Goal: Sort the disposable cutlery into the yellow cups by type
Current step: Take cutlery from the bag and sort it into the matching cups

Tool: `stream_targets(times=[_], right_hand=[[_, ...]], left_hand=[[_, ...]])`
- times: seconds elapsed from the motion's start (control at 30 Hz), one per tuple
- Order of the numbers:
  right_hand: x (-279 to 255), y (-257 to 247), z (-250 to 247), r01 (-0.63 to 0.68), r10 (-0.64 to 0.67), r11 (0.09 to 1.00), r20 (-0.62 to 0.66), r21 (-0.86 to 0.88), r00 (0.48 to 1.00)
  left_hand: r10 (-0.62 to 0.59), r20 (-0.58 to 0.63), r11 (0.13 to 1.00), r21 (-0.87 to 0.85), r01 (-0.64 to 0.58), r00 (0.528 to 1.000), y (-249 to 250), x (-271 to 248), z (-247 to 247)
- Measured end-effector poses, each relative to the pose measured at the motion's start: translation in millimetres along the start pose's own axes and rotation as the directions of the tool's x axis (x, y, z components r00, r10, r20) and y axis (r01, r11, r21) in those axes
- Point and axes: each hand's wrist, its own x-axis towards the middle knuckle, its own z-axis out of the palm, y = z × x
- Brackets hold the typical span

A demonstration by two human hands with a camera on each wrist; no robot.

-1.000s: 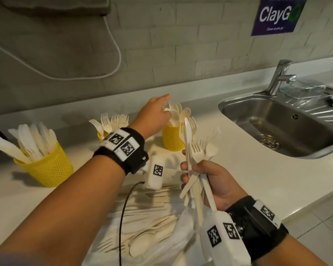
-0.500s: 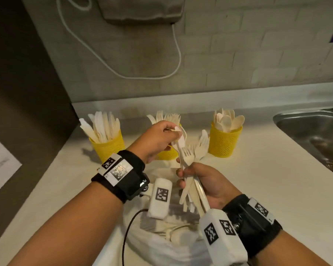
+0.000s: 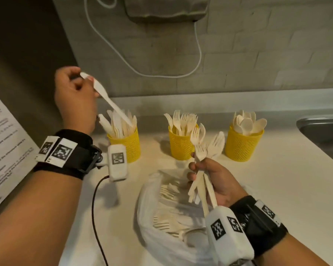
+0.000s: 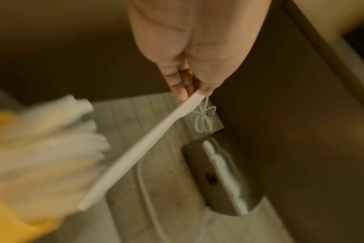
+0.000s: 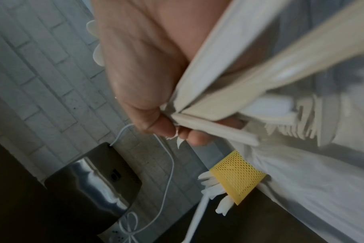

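A white plastic knife (image 3: 106, 96), pinched by its handle in the raised left hand (image 3: 75, 96), angles blade-down into the leftmost yellow cup (image 3: 128, 144) of knives on the counter (image 3: 277, 189). The right hand (image 3: 215, 181) grips a bundle of forks (image 3: 204, 162) above a plastic bag (image 3: 161, 242).

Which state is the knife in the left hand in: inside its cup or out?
Out: the left hand pinches the knife above the knife cup.

Three yellow cups (image 3: 182, 145) stand on the bench (image 3: 277, 189). One plastic bag (image 3: 161, 244) lies near its front edge. Two hands show: one knife (image 3: 106, 96) in one, several forks (image 3: 202, 156) in the other.
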Motion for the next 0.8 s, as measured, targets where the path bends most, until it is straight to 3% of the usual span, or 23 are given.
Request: stream_targets(times=[0.13, 0.3, 0.4, 0.47, 0.53, 0.57, 0.6, 0.63, 0.67, 0.7, 0.73, 0.77, 0.8], right_hand=[[3.1, -2.3, 2.1, 0.066, -0.067, 0.997, 0.003, 0.034, 0.998], [3.0, -1.0, 4.2, 0.112, -0.111, 0.994, -0.035, 0.007, 0.993], [0.9, -2.5, 8.1, 0.147, -0.147, 0.989, -0.072, -0.004, 0.987], [1.1, -3.5, 9.0, 0.197, -0.196, 0.98, -0.114, -0.005, 0.974], [3.9, -5.1, 9.0, 0.256, -0.251, 0.967, -0.153, 0.011, 0.956], [5.6, -5.8, 9.5, 0.288, -0.279, 0.957, -0.171, 0.027, 0.945], [7.8, -6.2, 10.4, 0.321, -0.308, 0.946, -0.188, 0.043, 0.933], [9.1, -6.2, 12.8, 0.351, -0.334, 0.935, -0.202, 0.054, 0.921], [9.9, -5.6, 15.7, 0.373, -0.355, 0.926, -0.214, 0.054, 0.91], [10.1, -5.0, 18.6, 0.386, -0.368, 0.922, -0.219, 0.043, 0.904], [9.6, -4.8, 21.7, 0.389, -0.375, 0.921, -0.218, 0.025, 0.901], [9.0, -4.9, 24.4, 0.386, -0.376, 0.922, -0.216, 0.007, 0.901], [7.8, -5.5, 26.6, 0.381, -0.375, 0.925, -0.211, -0.012, 0.903]], left_hand=[[0.053, 0.118, 0.951, 0.296, -0.086, 0.992, -48.9, -1.9, 1.6], [-0.092, 0.331, 0.862, 0.499, -0.092, 0.939, -89.7, -17.1, 14.0], [-0.124, 0.352, 0.828, 0.551, -0.099, 0.928, -86.1, -16.1, 11.9], [-0.054, 0.326, 0.802, 0.577, -0.153, 0.944, -66.4, -18.6, 8.4], [-0.025, 0.287, 0.851, 0.509, -0.13, 0.958, -38.5, -38.9, 7.9], [-0.124, 0.349, 0.897, 0.439, -0.045, 0.929, -26.1, -59.1, 8.8], [-0.273, 0.49, 0.923, 0.377, 0.081, 0.828, -16.2, -85.7, 10.3], [-0.406, 0.65, 0.908, 0.366, 0.204, 0.642, -8.3, -114.2, 11.4], [-0.489, 0.763, 0.871, 0.405, 0.278, 0.422, -3.0, -141.5, 12.2], [-0.515, 0.822, 0.845, 0.44, 0.303, 0.244, -1.8, -163.6, 13.4], [-0.511, 0.846, 0.837, 0.448, 0.315, 0.154, -3.5, -179.2, 15.0], [-0.499, 0.855, 0.837, 0.434, 0.334, 0.14, -5.4, -187.7, 15.8], [-0.489, 0.858, 0.835, 0.409, 0.369, 0.157, -6.7, -189.6, 15.9]])
